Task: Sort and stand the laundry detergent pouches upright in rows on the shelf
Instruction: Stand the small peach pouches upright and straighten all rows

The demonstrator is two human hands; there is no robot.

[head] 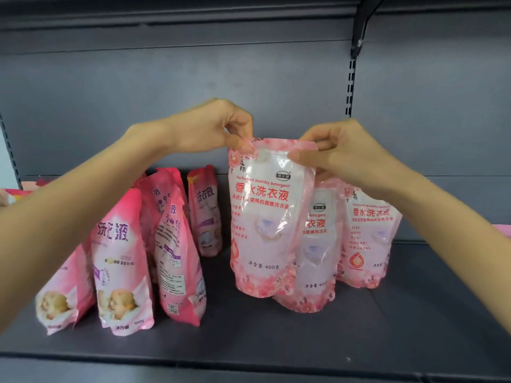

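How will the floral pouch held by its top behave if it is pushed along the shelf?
Probably floppy: the floral pouch shows creased film, and its top buckles where the left hand and right hand pinch it. Likely bottom-heavy, since it bulges low. It may tip; the baby-print pouches to its left lean.

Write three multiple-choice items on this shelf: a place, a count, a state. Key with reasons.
1. The baby-picture pouches stand where, relative to the held floral pouch?
A. left of it
B. right of it
C. on top of it

2. How many floral pouches show?
A. one
B. three
C. six

3. What grips the held floral pouch?
A. nothing
B. one hand alone
C. both hands

Key:
1 A, they cluster at its left.
2 B, the held one plus two behind it.
3 C, left hand and right hand pinch its top edge.
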